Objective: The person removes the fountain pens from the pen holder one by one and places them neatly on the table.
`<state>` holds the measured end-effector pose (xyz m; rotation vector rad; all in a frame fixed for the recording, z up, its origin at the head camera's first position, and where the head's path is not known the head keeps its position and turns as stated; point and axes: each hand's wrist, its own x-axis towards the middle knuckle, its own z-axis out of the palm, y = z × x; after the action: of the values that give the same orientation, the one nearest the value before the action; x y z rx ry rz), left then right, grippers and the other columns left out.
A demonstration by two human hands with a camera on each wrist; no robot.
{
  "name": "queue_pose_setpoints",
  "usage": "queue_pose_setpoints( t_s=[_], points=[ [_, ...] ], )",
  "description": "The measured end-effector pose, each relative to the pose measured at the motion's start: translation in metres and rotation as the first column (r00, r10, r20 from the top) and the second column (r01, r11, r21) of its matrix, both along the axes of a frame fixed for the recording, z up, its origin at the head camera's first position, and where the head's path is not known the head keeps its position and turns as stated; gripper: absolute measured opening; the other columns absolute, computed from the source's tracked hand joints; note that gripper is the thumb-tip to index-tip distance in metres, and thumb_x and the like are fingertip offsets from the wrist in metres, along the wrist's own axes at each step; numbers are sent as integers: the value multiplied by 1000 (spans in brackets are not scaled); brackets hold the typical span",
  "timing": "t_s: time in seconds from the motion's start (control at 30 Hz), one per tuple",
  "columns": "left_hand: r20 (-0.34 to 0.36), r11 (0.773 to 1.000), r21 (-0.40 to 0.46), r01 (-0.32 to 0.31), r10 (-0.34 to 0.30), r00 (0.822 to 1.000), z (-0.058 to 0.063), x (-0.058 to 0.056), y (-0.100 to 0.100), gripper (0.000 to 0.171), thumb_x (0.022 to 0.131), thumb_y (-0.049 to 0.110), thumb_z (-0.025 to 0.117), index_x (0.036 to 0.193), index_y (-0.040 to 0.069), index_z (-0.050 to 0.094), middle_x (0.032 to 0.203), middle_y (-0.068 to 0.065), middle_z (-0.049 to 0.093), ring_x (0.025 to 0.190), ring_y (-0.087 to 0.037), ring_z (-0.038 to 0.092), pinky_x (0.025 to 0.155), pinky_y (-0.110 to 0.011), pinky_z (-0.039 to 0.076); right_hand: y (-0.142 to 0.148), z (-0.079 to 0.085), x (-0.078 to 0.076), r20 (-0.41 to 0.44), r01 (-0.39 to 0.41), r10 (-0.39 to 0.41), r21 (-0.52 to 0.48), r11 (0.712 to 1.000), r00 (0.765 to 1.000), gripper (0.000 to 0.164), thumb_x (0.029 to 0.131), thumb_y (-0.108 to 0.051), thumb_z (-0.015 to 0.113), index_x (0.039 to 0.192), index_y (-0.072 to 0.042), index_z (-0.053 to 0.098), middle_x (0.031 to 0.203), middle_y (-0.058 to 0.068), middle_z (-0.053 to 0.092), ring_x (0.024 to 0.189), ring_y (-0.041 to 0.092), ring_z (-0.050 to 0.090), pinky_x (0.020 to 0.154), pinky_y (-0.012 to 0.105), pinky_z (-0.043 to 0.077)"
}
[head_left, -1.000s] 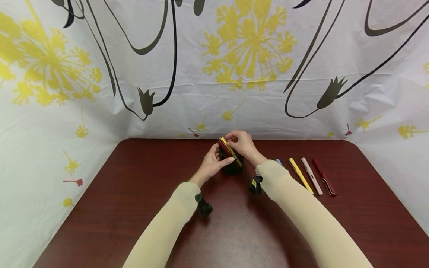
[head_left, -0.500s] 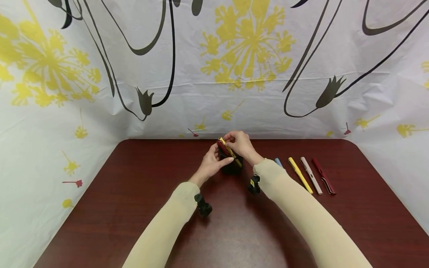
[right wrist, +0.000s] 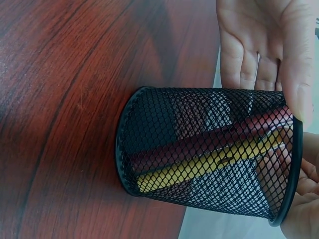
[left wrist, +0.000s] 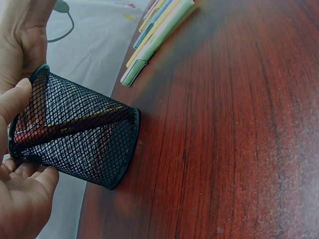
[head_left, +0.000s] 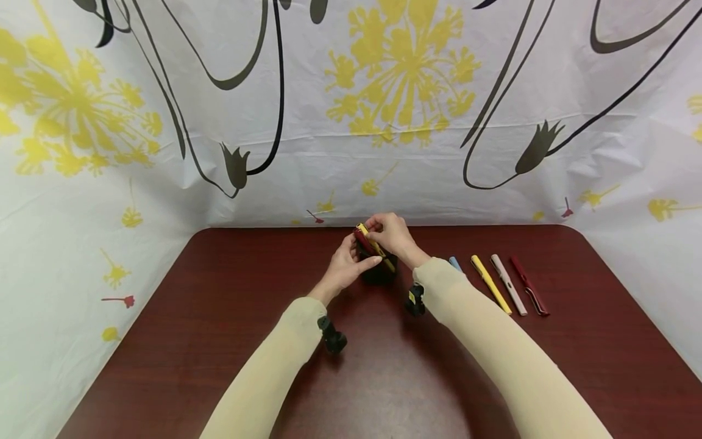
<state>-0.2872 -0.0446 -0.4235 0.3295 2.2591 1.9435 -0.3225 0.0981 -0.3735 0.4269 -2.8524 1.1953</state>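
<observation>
A black mesh pen holder (right wrist: 149, 117) stands upright at the back middle of the table. Inside it lean a dark red pen (right wrist: 189, 145) and a yellow pen (right wrist: 194, 168), side by side, their upper ends at the rim. My left hand (head_left: 344, 267) grips the holder near its top, thumb over the near side of the rim and fingers round the far side. With thumb and forefinger, my right hand (head_left: 396, 238) pinches the upper part of the yellow pen at the holder's mouth. Its other fingers are partly hidden.
To the right lies a row of pens: a blue pen (head_left: 454, 263) partly behind the right sleeve, a yellow one, a whitish pen (head_left: 508, 284) and a dark red one. A light green pen (left wrist: 157, 40) shows in the left wrist view. Patterned cloth (head_left: 307, 152) hangs behind the table.
Both hands stay at the holder, almost still. The yellow pen keeps its place in the right fingers. The head view shifts slightly.
</observation>
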Motion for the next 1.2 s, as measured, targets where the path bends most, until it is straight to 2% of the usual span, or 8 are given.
queue_pose_setpoints(
  t_s=[0.33, 0.87, 0.97, 1.2],
  points=[
    [7, 999, 50, 18, -18, 1000, 0, -1, 0, 74, 86, 11, 68, 146, 8, 25, 145, -14, 38, 131, -26, 43, 105, -40, 39, -1, 1, -1, -25, -3, 3, 21, 1000, 1000, 15, 89, -8, 65, 103, -3, 68, 97, 12, 68, 88, 24, 63, 76, 35, 53],
    [13, 999, 51, 18, -19, 1000, 0, 0, 1, 76, 86, 11, 68, 147, 7, 23, 145, -14, 38, 131, -27, 42, 105, -39, 39, 0, -3, 1, -81, 0, 4, 55, 999, 997, 11, 88, -9, 66, 97, -4, 67, 92, 11, 68, 84, 22, 64, 73, 34, 53],
    [26, 998, 55, 29, -30, 999, 4, 2, 0, 77, 86, 11, 68, 147, 6, 22, 146, -15, 36, 132, -28, 41, 107, -40, 37, 0, -4, 1, -92, 0, 5, 53, 999, 996, 10, 87, -10, 67, 96, -4, 67, 91, 10, 69, 83, 22, 64, 73, 34, 53],
    [20, 999, 25, 41, -42, 999, 24, 15, -2, 75, 87, 8, 66, 146, -1, 22, 145, -21, 35, 132, -33, 39, 106, -42, 38, -1, -4, 0, -103, -15, 21, 62, 998, 994, 9, 87, -8, 67, 95, -3, 67, 89, 11, 68, 82, 22, 64, 73, 34, 53]
  ],
)
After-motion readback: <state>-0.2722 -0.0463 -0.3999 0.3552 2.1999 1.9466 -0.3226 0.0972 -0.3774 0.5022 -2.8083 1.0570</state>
